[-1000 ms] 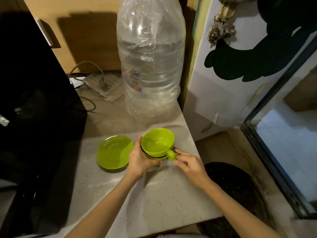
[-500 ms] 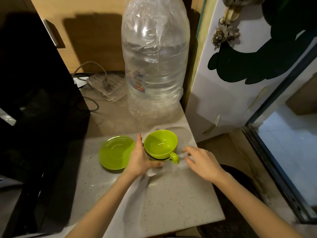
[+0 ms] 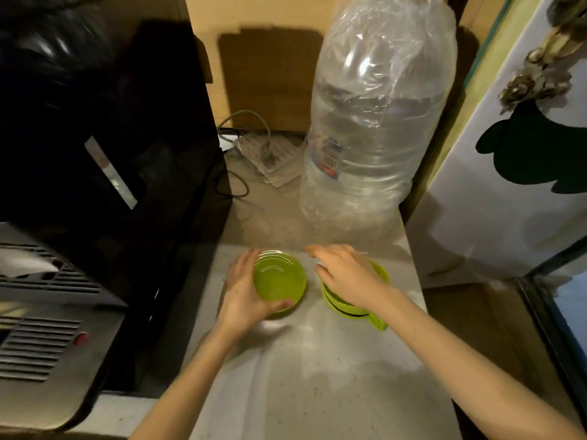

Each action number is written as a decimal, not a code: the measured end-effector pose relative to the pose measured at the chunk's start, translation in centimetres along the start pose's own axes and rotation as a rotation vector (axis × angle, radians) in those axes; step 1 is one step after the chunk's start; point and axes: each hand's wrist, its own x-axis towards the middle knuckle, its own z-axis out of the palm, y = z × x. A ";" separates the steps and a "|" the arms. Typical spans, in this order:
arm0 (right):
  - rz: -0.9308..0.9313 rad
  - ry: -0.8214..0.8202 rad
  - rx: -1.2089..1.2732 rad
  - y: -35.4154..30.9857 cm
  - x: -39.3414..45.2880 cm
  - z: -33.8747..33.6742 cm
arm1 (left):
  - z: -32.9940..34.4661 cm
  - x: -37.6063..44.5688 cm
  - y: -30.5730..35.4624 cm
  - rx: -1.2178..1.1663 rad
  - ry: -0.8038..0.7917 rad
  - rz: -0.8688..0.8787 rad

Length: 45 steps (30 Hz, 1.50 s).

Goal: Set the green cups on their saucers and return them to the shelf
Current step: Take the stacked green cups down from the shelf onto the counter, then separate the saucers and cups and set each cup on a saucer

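Observation:
A green saucer (image 3: 279,281) lies on the pale counter (image 3: 317,376), and my left hand (image 3: 244,293) grips its left and near edge. To its right stand stacked green cups (image 3: 343,308) with a handle (image 3: 379,323) pointing toward me. My right hand (image 3: 346,274) rests on top of the cups with its fingers spread over the rim, hiding the inside. Whether the saucer is lifted or flat on the counter I cannot tell.
A large clear water bottle (image 3: 374,122) stands just behind the cups. A black appliance (image 3: 95,138) walls off the left side. A power strip and cables (image 3: 270,154) lie at the back. A white fridge door (image 3: 508,185) borders the right.
My left hand left the cups and took hold of the saucer. My right hand moved from beside the handle onto the top of the cups. The camera view shifted left.

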 end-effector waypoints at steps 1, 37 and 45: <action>-0.003 -0.059 -0.022 -0.2 0.9 0.5 | 0.1 0.0 -0.6 0.019 -0.019 -0.017; 0.230 -0.140 0.198 -6.1 -1.1 3.0 | -1.6 -8.1 -3.6 -0.059 -0.022 -0.083; 0.337 -0.219 0.380 -7.5 -5.5 5.7 | -1.1 -11.8 -5.3 0.006 -0.064 0.041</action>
